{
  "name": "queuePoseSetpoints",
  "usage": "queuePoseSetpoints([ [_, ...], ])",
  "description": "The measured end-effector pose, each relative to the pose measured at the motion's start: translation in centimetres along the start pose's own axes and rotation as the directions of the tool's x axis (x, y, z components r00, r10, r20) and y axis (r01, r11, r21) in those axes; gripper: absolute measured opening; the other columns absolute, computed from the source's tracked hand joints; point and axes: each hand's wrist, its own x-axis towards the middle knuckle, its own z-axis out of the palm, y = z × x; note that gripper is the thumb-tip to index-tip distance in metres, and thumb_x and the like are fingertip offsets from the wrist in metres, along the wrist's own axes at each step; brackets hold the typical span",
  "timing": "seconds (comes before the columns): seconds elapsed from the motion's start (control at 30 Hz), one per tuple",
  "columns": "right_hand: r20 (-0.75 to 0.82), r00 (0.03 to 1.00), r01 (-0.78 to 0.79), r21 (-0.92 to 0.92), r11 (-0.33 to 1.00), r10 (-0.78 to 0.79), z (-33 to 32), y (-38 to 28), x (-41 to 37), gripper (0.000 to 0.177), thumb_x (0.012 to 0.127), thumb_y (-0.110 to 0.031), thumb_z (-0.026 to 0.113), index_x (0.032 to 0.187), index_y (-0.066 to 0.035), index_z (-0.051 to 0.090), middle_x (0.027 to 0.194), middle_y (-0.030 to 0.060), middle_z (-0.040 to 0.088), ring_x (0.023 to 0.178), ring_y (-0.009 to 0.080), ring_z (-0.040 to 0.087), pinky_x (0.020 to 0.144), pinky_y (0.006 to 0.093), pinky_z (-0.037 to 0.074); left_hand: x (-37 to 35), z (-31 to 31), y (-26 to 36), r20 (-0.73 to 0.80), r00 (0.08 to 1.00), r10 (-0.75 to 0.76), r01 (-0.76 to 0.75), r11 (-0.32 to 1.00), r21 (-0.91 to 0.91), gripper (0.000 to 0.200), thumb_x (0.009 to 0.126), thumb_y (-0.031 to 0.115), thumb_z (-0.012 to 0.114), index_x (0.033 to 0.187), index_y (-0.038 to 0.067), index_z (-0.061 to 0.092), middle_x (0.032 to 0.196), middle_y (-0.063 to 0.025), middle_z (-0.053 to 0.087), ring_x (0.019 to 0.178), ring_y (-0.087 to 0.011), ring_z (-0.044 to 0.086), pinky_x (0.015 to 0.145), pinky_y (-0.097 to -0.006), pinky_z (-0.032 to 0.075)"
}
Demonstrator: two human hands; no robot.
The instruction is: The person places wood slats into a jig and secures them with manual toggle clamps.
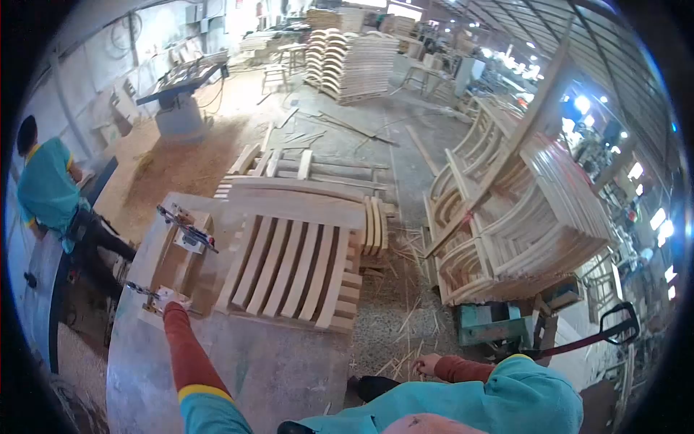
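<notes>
My left hand (173, 297) reaches across the table to the near toggle clamp (143, 290) of a wooden jig (163, 257). Glare washes out its fingers, but they look closed on the clamp. Farther along the jig sits a second toggle clamp (186, 228), over a light wood block. Right of the jig lies a stack of curved wooden slats (291, 269), side by side on the tabletop (282, 362). A wide board (296, 205) rests beyond them. My right hand (428, 364) hangs low by my body, fingers loosely curled and apart, with no object visible in it.
To the right stands a tall rack of curved wood parts (520, 217), with a pallet jack handle (620, 325) below. Another person (54, 192) works at a bench on the left. Wood strips (347, 126) and sawdust (177, 155) litter the floor.
</notes>
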Motion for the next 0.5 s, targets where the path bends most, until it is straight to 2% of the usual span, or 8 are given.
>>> queuePoseSetpoints([
  [0.1,-0.046,0.993,-0.102,0.084,0.991,0.106,0.6,1.2,0.1,0.033,0.082,-0.016,0.049,0.113,-0.011,0.061,0.089,0.0077,0.068,0.076,0.0202,0.066,0.072,0.0324,0.052,0.2,4.8,1.3,0.247,0.969,0.028,-0.028,1.0,-0.005,0.086,0.072,0.048,0.07,0.137,0.009,0.028,0.124,-0.012,0.046,0.115,-0.0278,0.042,0.09,-0.0425,0.043],
  [0.2,-0.132,0.991,-0.001,0.04,0.999,0.006,0.0,0.2,-0.2,0.036,0.08,-0.015,0.049,0.114,-0.01,0.06,0.088,0.0081,0.068,0.074,0.0203,0.066,0.071,0.0333,0.052,-6.7,6.7,-1.8,0.124,0.951,0.284,-0.286,0.958,0.0,0.078,0.075,0.032,0.066,0.139,0.01,0.027,0.131,-0.0135,0.04,0.12,-0.0278,0.039,0.095,-0.0413,0.039],
  [0.3,0.013,0.999,0.032,-0.137,0.99,-0.03,-0.5,-1.0,2.3,0.038,0.077,-0.013,0.05,0.113,-0.009,0.061,0.086,0.0084,0.068,0.073,0.0219,0.065,0.068,0.0358,0.052,-18.0,6.6,-9.8,0.032,0.882,0.471,-0.472,0.879,0.074,0.073,0.078,0.016,0.062,0.141,0.011,0.026,0.138,-0.015,0.034,0.124,-0.0277,0.036,0.101,-0.0402,0.034],
  [0.33,0.076,0.987,0.149,-0.14,0.979,-0.14,0.2,0.2,5.2,0.037,0.074,-0.013,0.05,0.109,-0.01,0.062,0.082,0.0101,0.066,0.073,0.0236,0.064,0.066,0.0379,0.051,-22.2,6.2,-13.1,0.006,0.872,0.49,-0.487,0.866,0.112,0.072,0.079,0.011,0.061,0.141,0.011,0.025,0.14,-0.0155,0.031,0.126,-0.0277,0.035,0.102,-0.0398,0.032],
  [0.4,0.157,0.98,0.155,-0.212,0.965,-0.122,-0.4,-2.2,7.6,0.033,0.071,-0.014,0.051,0.102,-0.011,0.063,0.081,0.0113,0.065,0.075,0.0251,0.063,0.067,0.0393,0.049,-29.8,4.3,-19.9,-0.084,0.882,0.464,-0.438,0.872,0.219,0.071,0.081,0.0,0.058,0.142,0.011,0.024,0.144,-0.0165,0.027,0.129,-0.0276,0.033,0.106,-0.039,0.029],
  [0.43,0.147,0.954,0.293,-0.251,0.923,-0.263,-1.1,-3.4,8.6,0.031,0.07,-0.015,0.052,0.099,-0.012,0.064,0.081,0.0115,0.065,0.076,0.0257,0.063,0.067,0.0398,0.049,-33.0,2.2,-23.5,-0.201,0.901,0.385,-0.322,0.902,0.286,0.075,0.078,-0.002,0.061,0.142,0.01,0.024,0.144,-0.0178,0.026,0.13,-0.0285,0.031,0.105,-0.0386,0.03],
  [0.47,0.145,0.907,0.421,-0.286,0.861,-0.395,-1.7,-4.6,9.5,0.029,0.07,-0.016,0.053,0.096,-0.012,0.064,0.081,0.0117,0.064,0.077,0.0262,0.063,0.068,0.0403,0.049,-41.7,2.9,-21.2,-0.327,0.88,0.344,-0.098,0.805,0.585,0.073,0.077,-0.003,0.061,0.141,0.007,0.026,0.143,-0.0193,0.026,0.128,-0.0295,0.033,0.105,-0.0364,0.03],
  [0.5,0.123,0.924,0.381,-0.315,0.869,-0.361,-1.9,-5.9,10.6,0.028,0.071,-0.016,0.053,0.096,-0.012,0.064,0.083,0.0113,0.065,0.078,0.0261,0.063,0.068,0.0406,0.049,-39.6,-3.3,-28.8,-0.194,0.833,0.518,-0.25,0.666,0.703,0.091,0.074,0.02,0.072,0.144,0.009,0.015,0.145,-0.022,0.017,0.134,-0.0357,0.02,0.106,-0.0441,0.027],
])
